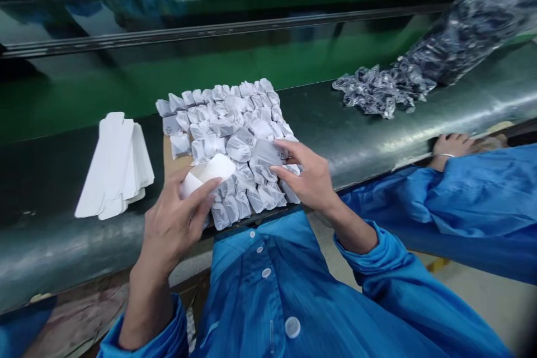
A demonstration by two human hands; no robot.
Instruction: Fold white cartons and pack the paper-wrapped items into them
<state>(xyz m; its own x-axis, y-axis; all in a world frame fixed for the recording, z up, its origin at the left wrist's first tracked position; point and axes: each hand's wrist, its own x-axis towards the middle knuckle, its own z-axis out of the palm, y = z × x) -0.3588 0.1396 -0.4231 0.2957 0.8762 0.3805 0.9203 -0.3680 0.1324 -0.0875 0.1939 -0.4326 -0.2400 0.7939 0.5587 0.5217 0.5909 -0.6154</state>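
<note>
My left hand point(180, 215) is closed around a small white box point(208, 174), its flap raised at the top. Between the thumb and fingers of my right hand point(304, 170) is a pouch point(268, 153) of frosted plastic with a small printed mark; what it contains is hard to make out. Under both hands lie many small white items in frosted pouches point(230, 123), packed in rows on a brown cardboard sheet point(171, 164). The box is just above the left part of these rows.
Flat white cartons point(113, 165) lie stacked at the left on the dark green bench point(42, 179). Crumpled clear plastic bags point(384, 89) sit at the back right beside a large clear sack point(465, 28). A co-worker's hand point(453, 145) rests on the bench edge at right.
</note>
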